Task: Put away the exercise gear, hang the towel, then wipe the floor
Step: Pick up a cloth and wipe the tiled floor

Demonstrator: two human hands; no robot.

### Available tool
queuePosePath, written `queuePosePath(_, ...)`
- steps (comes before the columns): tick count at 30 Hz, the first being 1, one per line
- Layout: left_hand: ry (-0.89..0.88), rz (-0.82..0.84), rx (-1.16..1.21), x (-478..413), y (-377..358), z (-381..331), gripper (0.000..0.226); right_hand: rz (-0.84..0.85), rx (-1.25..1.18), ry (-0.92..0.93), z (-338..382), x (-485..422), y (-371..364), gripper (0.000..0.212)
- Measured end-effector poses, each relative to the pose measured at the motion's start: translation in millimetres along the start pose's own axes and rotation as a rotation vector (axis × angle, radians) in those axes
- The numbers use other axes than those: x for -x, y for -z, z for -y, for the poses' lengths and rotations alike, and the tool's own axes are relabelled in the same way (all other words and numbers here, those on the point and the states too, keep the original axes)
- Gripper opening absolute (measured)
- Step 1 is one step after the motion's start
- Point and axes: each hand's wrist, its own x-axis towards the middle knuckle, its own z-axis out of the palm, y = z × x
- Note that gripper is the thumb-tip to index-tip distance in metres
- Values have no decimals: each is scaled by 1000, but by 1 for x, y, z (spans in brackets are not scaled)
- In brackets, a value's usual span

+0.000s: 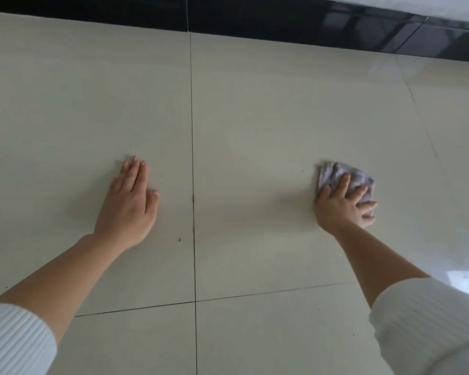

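A small grey cloth [333, 173] lies bunched on the pale tiled floor [255, 131] at the right. My right hand [343, 204] presses down on it with fingers spread flat over the fabric. My left hand [129, 204] rests flat on the bare tile at the left, fingers straight and together, holding nothing. Both forearms reach out from white ribbed sleeves at the bottom corners.
A glossy black skirting band [255, 20] runs along the far edge of the floor. Dark grout lines [192, 158] cross between the hands. A small dark speck [179, 240] sits on the tile near my left wrist.
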Motion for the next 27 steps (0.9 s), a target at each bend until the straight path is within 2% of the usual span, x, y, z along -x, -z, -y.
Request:
queuePosePath(3, -12, 11, -30, 0, 2, 0, 66, 10, -83, -144, 20, 30, -13, 60)
queuePosePath(6, 7, 47, -33, -2, 7, -3, 58, 14, -63, -56, 37, 73, -28, 59)
queuePosePath(9, 18, 83, -26, -5, 12, -4, 59, 17, 37, 222, 52, 114, -42, 59)
queuePosePath(15, -50, 82, -39, 22, 9, 4, 57, 41, 306, 947, 49, 173, -63, 64)
queuePosePath(17, -55, 76, -49, 35, 6, 7, 57, 40, 300, 1130, 30, 177, -69, 57)
queuePosePath(19, -53, 83, -58, 45, 4, 9, 60, 11, 285, 1238, 9, 173, -73, 54)
queuePosePath(23, -26, 121, -72, 56, 5, 13, 58, -30, 186, 1277, -33, 143, -65, 51)
queuePosePath(27, -8, 117, -64, 63, 5, 15, 59, -126, -5, 930, -67, 102, -52, 52)
